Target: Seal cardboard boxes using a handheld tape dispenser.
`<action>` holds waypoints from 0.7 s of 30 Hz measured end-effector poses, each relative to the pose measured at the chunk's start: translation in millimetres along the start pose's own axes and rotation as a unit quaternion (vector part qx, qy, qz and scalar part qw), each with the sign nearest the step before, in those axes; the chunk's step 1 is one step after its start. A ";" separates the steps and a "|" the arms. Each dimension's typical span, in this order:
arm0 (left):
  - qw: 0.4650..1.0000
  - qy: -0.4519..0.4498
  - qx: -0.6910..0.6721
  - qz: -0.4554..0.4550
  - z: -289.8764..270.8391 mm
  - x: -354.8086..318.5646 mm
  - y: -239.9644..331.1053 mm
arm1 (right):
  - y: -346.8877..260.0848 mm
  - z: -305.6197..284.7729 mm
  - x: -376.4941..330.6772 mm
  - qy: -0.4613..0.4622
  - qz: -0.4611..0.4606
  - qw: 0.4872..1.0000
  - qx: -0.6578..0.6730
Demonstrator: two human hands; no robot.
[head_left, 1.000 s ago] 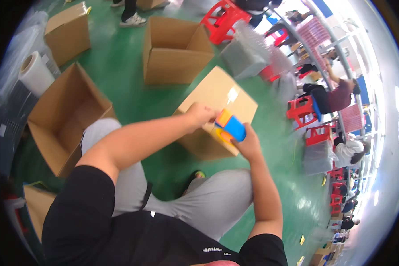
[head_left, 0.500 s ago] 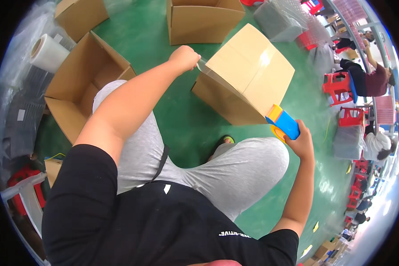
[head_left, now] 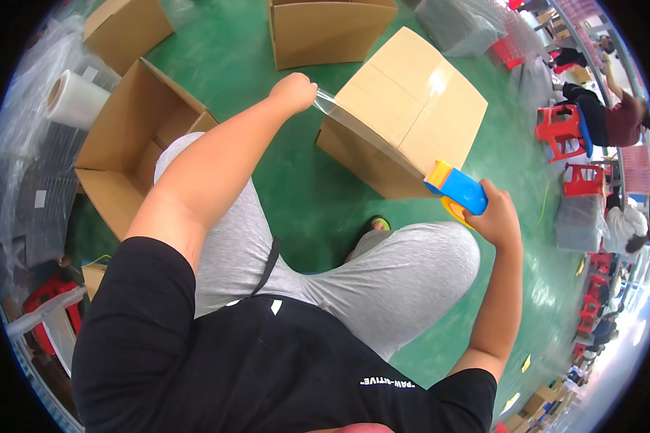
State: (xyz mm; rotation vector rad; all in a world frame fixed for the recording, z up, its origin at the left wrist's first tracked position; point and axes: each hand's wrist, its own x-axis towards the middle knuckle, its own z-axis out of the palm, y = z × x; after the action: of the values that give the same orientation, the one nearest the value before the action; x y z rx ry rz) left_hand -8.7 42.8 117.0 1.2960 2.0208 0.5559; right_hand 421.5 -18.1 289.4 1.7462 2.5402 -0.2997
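1. Evidently, the left hand [head_left: 295, 94] pinches the clear tape [head_left: 326, 104].
2. Slack could crease the tape along the near edge of the carton [head_left: 401, 90].
3. The right hand [head_left: 498, 216], well apart, clutches the blue dispenser [head_left: 461, 192] beside the carton's near corner; tilting might twist the tape.

The left hand [head_left: 294, 93] pinches the end of a strip of clear tape [head_left: 326, 103] that stretches along the near top edge of a closed cardboard box [head_left: 404, 94] toward a blue, orange and yellow tape dispenser [head_left: 461, 190], gripped in the right hand [head_left: 495, 214]. An open carton [head_left: 108, 155] stands by the person's left leg, near a roll of film [head_left: 79, 99].
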 end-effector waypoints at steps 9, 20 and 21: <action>0.897 -0.252 -0.217 -0.291 36.1 14.3 -12.0 | 3.2 2.3 19.0 -0.002 -0.050 0.999 -0.002; 0.959 -0.041 -0.187 -0.211 19.0 2.7 7.0 | 0.1 -6.5 38.4 -0.067 -0.049 0.997 -0.008; 0.991 0.074 -0.098 -0.062 15.4 -2.8 15.2 | 0.3 -4.8 37.8 -0.068 -0.044 0.997 -0.005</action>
State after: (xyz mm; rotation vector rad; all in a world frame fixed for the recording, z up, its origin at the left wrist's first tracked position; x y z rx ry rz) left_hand 12.7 46.5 117.3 1.0323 2.0893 0.7897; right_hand 408.4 17.6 288.6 1.5551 2.5211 -0.3933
